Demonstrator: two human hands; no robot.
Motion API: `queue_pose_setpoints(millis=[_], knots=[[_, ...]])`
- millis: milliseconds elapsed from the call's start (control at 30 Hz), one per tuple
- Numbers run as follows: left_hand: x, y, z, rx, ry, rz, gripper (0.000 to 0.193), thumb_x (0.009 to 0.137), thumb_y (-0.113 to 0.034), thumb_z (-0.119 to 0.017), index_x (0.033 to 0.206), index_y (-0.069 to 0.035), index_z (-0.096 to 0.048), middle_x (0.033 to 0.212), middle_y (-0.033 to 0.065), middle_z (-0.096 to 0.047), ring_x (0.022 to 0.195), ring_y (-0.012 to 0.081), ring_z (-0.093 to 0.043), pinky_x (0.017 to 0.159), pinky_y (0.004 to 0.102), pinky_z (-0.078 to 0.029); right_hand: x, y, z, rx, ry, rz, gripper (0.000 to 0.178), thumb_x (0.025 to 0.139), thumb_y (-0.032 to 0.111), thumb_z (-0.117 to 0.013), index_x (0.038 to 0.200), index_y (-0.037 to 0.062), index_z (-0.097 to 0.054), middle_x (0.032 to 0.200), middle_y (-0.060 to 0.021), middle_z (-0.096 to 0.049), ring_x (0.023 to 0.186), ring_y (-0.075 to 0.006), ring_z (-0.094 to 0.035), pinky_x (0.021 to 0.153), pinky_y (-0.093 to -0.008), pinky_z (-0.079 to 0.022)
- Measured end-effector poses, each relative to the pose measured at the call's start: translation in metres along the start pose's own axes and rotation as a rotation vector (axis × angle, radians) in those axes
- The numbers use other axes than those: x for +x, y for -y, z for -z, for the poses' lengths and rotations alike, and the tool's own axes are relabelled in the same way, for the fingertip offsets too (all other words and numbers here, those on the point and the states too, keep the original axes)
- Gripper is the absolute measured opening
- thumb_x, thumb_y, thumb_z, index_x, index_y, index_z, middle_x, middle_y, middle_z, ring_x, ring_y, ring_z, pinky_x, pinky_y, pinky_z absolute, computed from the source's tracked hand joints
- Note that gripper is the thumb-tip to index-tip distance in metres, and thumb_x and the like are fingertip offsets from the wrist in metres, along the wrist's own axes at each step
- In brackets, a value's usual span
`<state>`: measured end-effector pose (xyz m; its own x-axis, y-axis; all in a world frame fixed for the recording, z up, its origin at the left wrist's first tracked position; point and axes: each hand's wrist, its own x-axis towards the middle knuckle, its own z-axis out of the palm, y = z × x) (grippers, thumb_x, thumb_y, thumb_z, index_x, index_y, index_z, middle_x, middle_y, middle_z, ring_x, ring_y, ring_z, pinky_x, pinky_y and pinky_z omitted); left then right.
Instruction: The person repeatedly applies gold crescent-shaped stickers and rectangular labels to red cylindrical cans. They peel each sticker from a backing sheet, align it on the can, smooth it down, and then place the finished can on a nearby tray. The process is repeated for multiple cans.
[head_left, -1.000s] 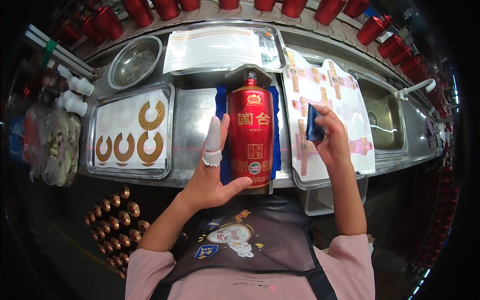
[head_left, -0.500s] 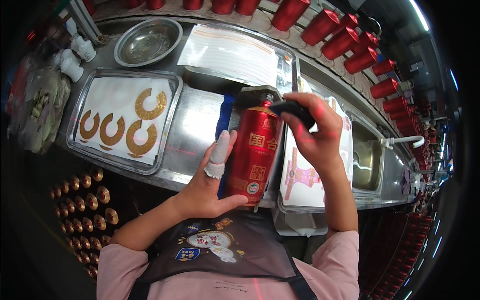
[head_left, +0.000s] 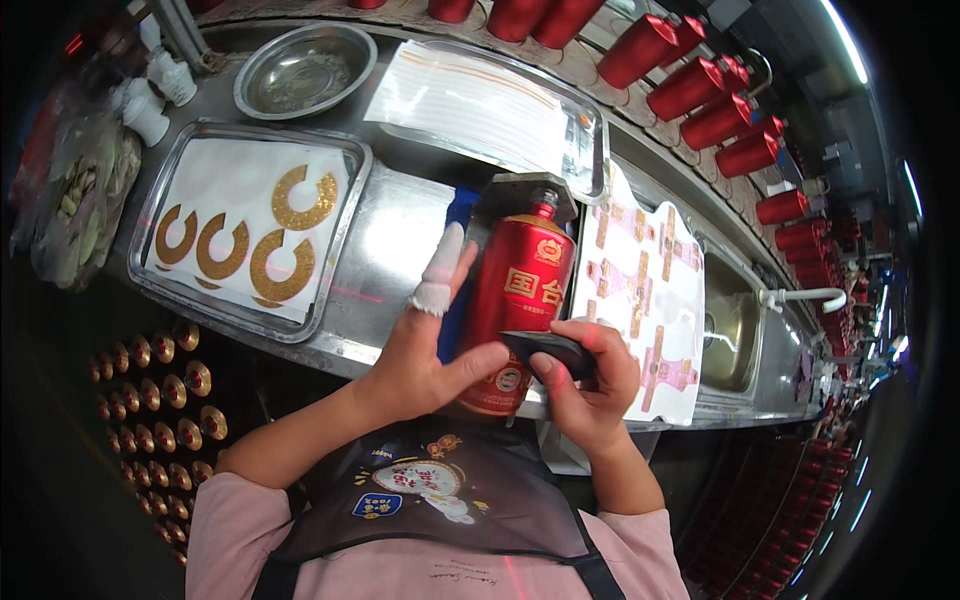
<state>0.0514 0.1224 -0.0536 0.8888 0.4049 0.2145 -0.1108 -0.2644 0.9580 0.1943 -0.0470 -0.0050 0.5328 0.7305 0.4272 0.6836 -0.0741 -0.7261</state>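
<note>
A red bottle [head_left: 523, 262] with gold markings lies on the bench before me, its neck away from me near a dark block [head_left: 520, 184]. My left hand [head_left: 420, 345] holds the bottle from its left side, thumb across the lower front; a white finger cot [head_left: 439, 275] covers one outstretched finger. The other left fingers are partly hidden. Pinched in my right hand [head_left: 597, 385] is a flat black scraper [head_left: 548, 350], over the bottle's lower half near the left thumb. Blue material [head_left: 459, 212] shows along the bottle's left.
At left, a metal tray [head_left: 340, 250] carries gold C-shaped labels [head_left: 281, 268]. Behind stand a metal bowl [head_left: 306, 70] and a stack of white strips [head_left: 475, 100]. A label sheet [head_left: 650, 300] and a sink [head_left: 735, 345] are at right. Red bottles [head_left: 638, 52] line the far side.
My right hand has brought the black scraper from the bottle's neck down to its lower half, near the left thumb. My left hand stays at the bottle's side. The whole view has shifted slightly.
</note>
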Motion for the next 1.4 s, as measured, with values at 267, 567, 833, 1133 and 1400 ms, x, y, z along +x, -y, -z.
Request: queue_pose_setpoints(millis=[267, 567, 833, 1133, 1400], knots=[[0.039, 0.002, -0.020, -0.495, -0.163, 0.292, 0.086, 0.096, -0.016, -0.072, 0.158, 0.009, -0.019, 0.152, 0.0323, -0.045, 0.139, 0.0271, -0.050, 0.112, 0.0343, -0.044, 0.028, -0.023, -0.003, 0.116, -0.248, -0.134, 0.027, 0.089, 0.006, -0.078, 0.111, -0.0010, -0.065, 0.097, -0.0082, -0.072, 0.086, -0.0142, -0.068, 0.075, -0.0261, -0.054], [0.041, 0.006, -0.016, -0.636, -0.158, 0.279, 0.076, 0.097, -0.007, -0.068, 0.157, 0.007, -0.023, 0.152, 0.0285, -0.047, 0.134, 0.0229, -0.054, 0.110, 0.0323, -0.046, 0.036, -0.032, -0.001, -0.054, -0.063, 0.183, 0.026, 0.088, 0.005, -0.079, 0.110, -0.0014, -0.066, 0.094, -0.0075, -0.071, 0.085, -0.0138, -0.067, 0.078, -0.0260, -0.054], [-0.009, -0.002, 0.001, -0.485, -0.338, 0.376, 0.069, 0.100, -0.004, -0.062, 0.159, 0.000, -0.027, 0.152, 0.0254, -0.048, 0.142, 0.0263, -0.047, 0.111, 0.0338, -0.045, -0.019, 0.005, -0.005, -0.205, 0.038, 0.379, 0.035, 0.069, -0.007, -0.083, 0.099, 0.0097, -0.078, 0.096, -0.0082, -0.073, 0.085, -0.0263, -0.066, 0.073, -0.0356, -0.054], [-0.037, -0.002, 0.009, -0.465, -0.321, 0.314, 0.065, 0.102, -0.003, -0.058, 0.159, 0.003, -0.027, 0.150, 0.0243, -0.050, 0.140, 0.0251, -0.049, 0.111, 0.0332, -0.045, -0.020, 0.039, -0.015, -0.380, -0.028, 0.298, 0.045, 0.065, -0.006, -0.077, 0.106, 0.0118, -0.078, 0.095, -0.0082, -0.074, 0.089, -0.0280, -0.065, 0.076, -0.0419, -0.051], [-0.049, -0.009, 0.017, -0.382, -0.311, 0.325, 0.062, 0.102, -0.006, -0.054, 0.157, 0.006, -0.029, 0.148, 0.0228, -0.055, 0.140, 0.0286, -0.050, 0.120, 0.0406, -0.034, -0.051, 0.053, -0.052, -0.344, -0.010, 0.514, 0.027, 0.064, 0.008, -0.074, 0.090, 0.0028, -0.073, 0.085, -0.0022, -0.063, 0.080, -0.0212, -0.062, 0.064, -0.0363, -0.045]])
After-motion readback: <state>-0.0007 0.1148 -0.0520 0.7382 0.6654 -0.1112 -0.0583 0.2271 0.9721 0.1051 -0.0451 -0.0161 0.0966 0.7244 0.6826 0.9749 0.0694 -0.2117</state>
